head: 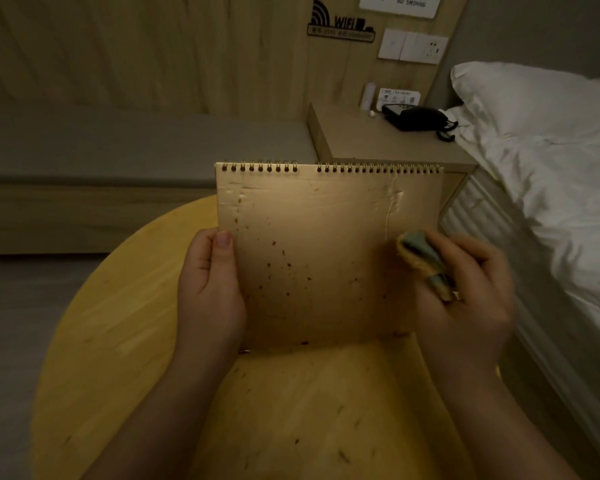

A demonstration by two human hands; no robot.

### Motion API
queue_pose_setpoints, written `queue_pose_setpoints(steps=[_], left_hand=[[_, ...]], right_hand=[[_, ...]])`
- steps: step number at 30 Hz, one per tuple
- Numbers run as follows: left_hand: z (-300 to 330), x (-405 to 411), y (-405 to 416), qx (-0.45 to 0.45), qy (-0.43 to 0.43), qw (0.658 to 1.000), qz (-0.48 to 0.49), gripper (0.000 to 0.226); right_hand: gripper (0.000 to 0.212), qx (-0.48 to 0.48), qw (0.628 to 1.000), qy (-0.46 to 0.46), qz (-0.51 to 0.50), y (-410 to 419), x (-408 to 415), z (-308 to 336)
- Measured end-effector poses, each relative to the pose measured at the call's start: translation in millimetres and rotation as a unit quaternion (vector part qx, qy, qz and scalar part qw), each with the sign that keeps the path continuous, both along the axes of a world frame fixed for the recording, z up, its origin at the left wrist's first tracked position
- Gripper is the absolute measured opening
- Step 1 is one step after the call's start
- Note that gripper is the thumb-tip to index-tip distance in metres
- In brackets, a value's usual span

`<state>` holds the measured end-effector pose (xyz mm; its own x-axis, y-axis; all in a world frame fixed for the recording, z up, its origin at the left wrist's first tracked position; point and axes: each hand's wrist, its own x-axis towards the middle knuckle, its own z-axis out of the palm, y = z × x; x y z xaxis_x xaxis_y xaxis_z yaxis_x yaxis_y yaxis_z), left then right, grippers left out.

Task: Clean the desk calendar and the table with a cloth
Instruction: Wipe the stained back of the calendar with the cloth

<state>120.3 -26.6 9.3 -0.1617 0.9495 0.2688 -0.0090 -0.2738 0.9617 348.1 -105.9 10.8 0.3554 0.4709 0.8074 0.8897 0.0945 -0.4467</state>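
The desk calendar (323,251) is a tan board with a wire spiral along its top edge, held upright above the round wooden table (118,341). Brown specks dot its face, and pale smears mark its upper corners. My left hand (210,289) grips the calendar's left edge, thumb on the front. My right hand (465,292) holds a bunched grey-green and yellow cloth (426,261) pressed against the calendar's right side. Brown crumbs also lie scattered on the table below the calendar.
A bed with white bedding (551,188) runs along the right, close to the table. Behind the calendar a wooden nightstand (361,140) carries a black telephone (418,118). A grey cushioned bench (118,147) lines the wood-panelled wall at the left.
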Motion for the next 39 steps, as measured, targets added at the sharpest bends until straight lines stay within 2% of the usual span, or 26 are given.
queue_pose_setpoints(steps=[6, 13, 20, 24, 32, 35, 39], left_hand=[[-3, -1, 1, -0.004, 0.008, 1.0, 0.007, 0.033], [-4, -1, 2, -0.007, -0.007, 1.0, -0.007, 0.031], [-2, -2, 2, -0.004, -0.065, 0.997, -0.045, 0.03], [-2, -3, 2, -0.001, -0.045, 0.998, -0.035, 0.03], [0, -3, 0, -0.006, 0.0, 1.0, -0.012, 0.032], [0, -2, 0, -0.008, 0.004, 1.0, -0.007, 0.032], [-1, -3, 0, -0.01, 0.004, 1.0, -0.005, 0.033]], right_hand=[[0.038, -0.02, 1.0, -0.004, -0.012, -8, -10, -23], [0.043, -0.015, 0.997, -0.011, 0.079, 3, -73, -24], [0.036, -0.052, 0.985, -0.014, 0.166, 12, -132, -15], [0.034, -0.048, 0.987, -0.041, 0.147, 12, -123, -12], [0.047, -0.05, 0.996, -0.058, 0.05, 6, -53, -16], [0.045, -0.049, 0.998, -0.048, 0.005, 0, -26, -20], [0.039, -0.037, 0.999, -0.029, 0.007, -8, -10, -21]])
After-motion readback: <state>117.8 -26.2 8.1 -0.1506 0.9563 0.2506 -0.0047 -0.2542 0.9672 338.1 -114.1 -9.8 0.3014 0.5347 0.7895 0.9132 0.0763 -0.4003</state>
